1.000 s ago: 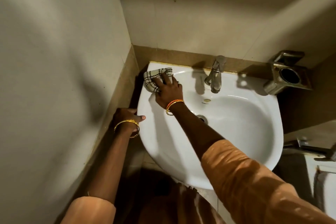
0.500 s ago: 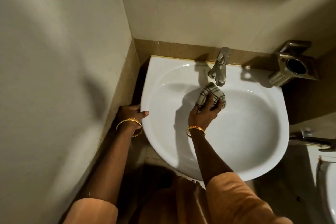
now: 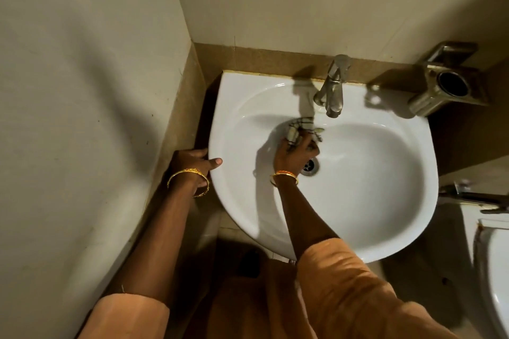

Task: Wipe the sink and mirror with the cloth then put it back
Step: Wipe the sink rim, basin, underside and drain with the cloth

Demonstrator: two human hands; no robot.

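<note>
A white sink (image 3: pixel 385 201) fills the middle of the head view, mounted in a wall corner. My right hand (image 3: pixel 296 154) presses a checked cloth (image 3: pixel 298 129) against the inside of the basin, just below the metal tap (image 3: pixel 332 91) and beside the drain (image 3: pixel 309 166). The cloth is bunched under my fingers, with only its upper part showing. My left hand (image 3: pixel 192 165) grips the sink's left rim, thumb on top. No mirror is in view.
A metal holder (image 3: pixel 446 85) is fixed to the wall right of the tap. A toilet (image 3: pixel 493 270) and a hose fitting (image 3: pixel 473 197) sit at the right edge. Walls close in on the left and back.
My right hand carried the cloth from the sink's back left corner into the basin, then slid it a little left and down toward the drain. My left hand stayed on the rim.
</note>
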